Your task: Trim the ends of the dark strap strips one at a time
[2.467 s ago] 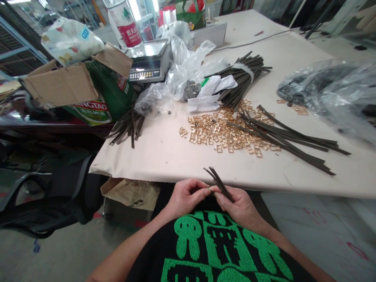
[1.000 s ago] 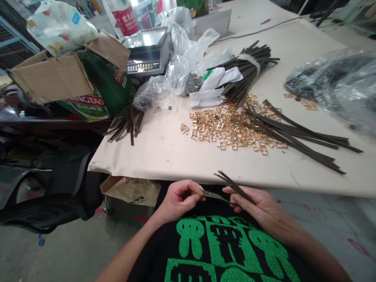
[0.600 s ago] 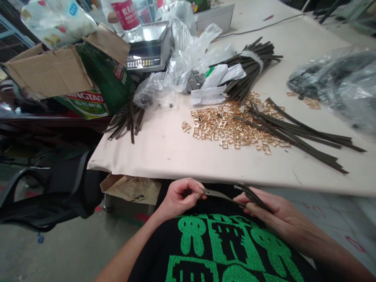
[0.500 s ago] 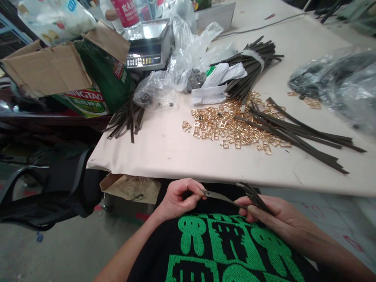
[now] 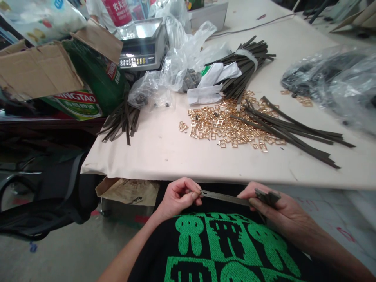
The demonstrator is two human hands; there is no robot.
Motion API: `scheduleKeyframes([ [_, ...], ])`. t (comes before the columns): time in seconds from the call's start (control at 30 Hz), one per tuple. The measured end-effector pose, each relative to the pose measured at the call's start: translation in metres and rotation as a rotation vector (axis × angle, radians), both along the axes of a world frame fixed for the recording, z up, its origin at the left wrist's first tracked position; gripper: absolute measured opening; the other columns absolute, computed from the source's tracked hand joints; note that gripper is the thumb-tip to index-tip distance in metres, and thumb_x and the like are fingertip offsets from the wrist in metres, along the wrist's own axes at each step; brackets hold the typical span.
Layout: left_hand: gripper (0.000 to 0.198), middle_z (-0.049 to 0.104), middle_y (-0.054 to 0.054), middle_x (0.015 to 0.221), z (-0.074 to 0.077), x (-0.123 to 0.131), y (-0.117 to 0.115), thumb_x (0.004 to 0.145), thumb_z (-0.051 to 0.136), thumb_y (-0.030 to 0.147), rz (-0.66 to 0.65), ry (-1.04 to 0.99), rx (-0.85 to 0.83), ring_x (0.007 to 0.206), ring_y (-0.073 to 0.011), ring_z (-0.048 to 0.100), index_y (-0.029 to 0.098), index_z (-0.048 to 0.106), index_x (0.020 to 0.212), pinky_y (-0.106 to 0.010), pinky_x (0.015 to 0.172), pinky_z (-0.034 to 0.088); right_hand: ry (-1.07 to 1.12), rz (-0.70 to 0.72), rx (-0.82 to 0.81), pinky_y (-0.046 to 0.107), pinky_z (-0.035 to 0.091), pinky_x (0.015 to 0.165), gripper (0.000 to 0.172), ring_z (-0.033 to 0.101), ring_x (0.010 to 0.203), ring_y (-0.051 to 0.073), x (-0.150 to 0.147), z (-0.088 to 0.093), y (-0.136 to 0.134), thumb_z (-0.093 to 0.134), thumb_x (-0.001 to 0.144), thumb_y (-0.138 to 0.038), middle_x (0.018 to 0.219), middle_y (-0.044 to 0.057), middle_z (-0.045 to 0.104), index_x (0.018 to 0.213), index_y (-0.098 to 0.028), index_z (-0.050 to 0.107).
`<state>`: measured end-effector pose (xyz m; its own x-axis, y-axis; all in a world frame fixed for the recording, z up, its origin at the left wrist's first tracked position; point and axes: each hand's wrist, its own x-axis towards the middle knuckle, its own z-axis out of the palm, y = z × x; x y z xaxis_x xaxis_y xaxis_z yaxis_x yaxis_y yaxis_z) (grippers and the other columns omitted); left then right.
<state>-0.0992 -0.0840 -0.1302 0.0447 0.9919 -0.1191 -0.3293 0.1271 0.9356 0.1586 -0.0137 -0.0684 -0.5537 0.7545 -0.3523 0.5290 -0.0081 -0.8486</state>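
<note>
The left hand [image 5: 180,196] is pinched, thumb to forefinger, on one end of a dark strip [image 5: 226,197], just beside a small hole near that end. From there the strip runs almost straight across to the right hand [image 5: 274,207], which is curled tight: its thumb seems to press the strip down, while a small bunch [image 5: 268,197] of similar pieces pokes up from the same grasp, too crowded to count. Both hands are in front of the near edge of the table [image 5: 147,156], over the printed shirt [image 5: 217,243]. The likeliest trouble is a slip on the left, since only fingertips hold that narrow end; a hard tug could pull it free or perhaps tear it at the hole, where there is less material. The right hand does two jobs at once, so easing its thumb to shift the strip could let the bunch fan out or drop to the lap or floor [image 5: 73,254]. On the table, loose strips [image 5: 323,157] lie partly across a spread of gold buckles [image 5: 235,123]; dragging one away carelessly could catch some buckles and scatter them toward the edge.
</note>
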Motion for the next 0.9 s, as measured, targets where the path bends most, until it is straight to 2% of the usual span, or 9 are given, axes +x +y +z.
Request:
scheduleKeyframes([
  [0.17, 0.024, 0.067, -0.005, 0.081, -0.002, -0.001, 0.0, 0.08, 0.072, 0.035, 0.004, -0.002, -0.002, 0.056, -0.0086, 0.064, 0.014, 0.061, 0.075, -0.021, 0.054, 0.051, 0.027, -0.026, -0.026, 0.027, 0.045, 0.056, 0.034, 0.054, 0.063, 0.017, -0.002, 0.002, -0.003, 0.051, 0.092, -0.052, 0.073, 0.002, 0.057, 0.088, -0.025, 0.071],
  [0.4, 0.019, 0.067, -0.004, 0.084, -0.001, -0.002, -0.003, 0.079, 0.074, 0.03, 0.032, -0.024, 0.019, 0.057, -0.0084, 0.064, 0.015, 0.062, 0.076, -0.02, 0.054, 0.05, 0.058, 0.006, -0.043, 0.027, 0.046, 0.058, 0.032, 0.057, 0.066, 0.016, -0.002, 0.0, -0.003, 0.049, 0.093, -0.049, 0.08, 0.003, 0.062, 0.092, -0.026, 0.071],
  [0.6, 0.023, 0.07, -0.002, 0.068, 0.002, -0.003, -0.006, 0.078, 0.074, 0.034, 0.054, 0.092, -0.067, 0.059, -0.0125, 0.065, 0.016, 0.068, 0.092, -0.023, 0.057, 0.051, 0.002, 0.047, -0.058, 0.027, 0.047, 0.056, 0.036, 0.058, 0.066, 0.017, -0.002, 0.0, -0.007, 0.049, 0.092, -0.051, 0.078, 0.004, 0.063, 0.094, -0.024, 0.072],
  [0.7, 0.02, 0.069, -0.002, 0.066, 0.006, -0.003, -0.004, 0.08, 0.071, 0.035, 0.086, 0.189, -0.077, 0.057, -0.0124, 0.064, 0.016, 0.07, 0.087, -0.025, 0.058, 0.052, -0.013, 0.109, -0.05, 0.03, 0.051, 0.064, 0.036, 0.062, 0.07, 0.02, 0.001, -0.005, -0.008, 0.048, 0.093, -0.05, 0.079, 0.004, 0.066, 0.094, -0.023, 0.073],
  [0.83, 0.023, 0.065, 0.0, 0.059, 0.009, 0.0, -0.002, 0.081, 0.068, 0.037, 0.146, 0.344, -0.133, 0.05, -0.0105, 0.059, 0.017, 0.064, 0.072, -0.023, 0.05, 0.047, 0.052, 0.222, -0.074, 0.036, 0.052, 0.084, 0.033, 0.065, 0.096, 0.026, 0.006, -0.014, -0.004, 0.052, 0.094, -0.045, 0.105, 0.005, 0.071, 0.117, -0.029, 0.07],
  [0.9, 0.026, 0.063, 0.002, 0.056, 0.009, 0.003, 0.0, 0.082, 0.068, 0.04, 0.157, 0.293, -0.197, 0.046, -0.0092, 0.057, 0.017, 0.059, 0.071, -0.021, 0.046, 0.045, 0.092, 0.278, -0.114, 0.037, 0.05, 0.09, 0.035, 0.063, 0.104, 0.028, 0.006, -0.017, -0.001, 0.053, 0.094, -0.043, 0.115, 0.004, 0.07, 0.125, -0.032, 0.066],
])
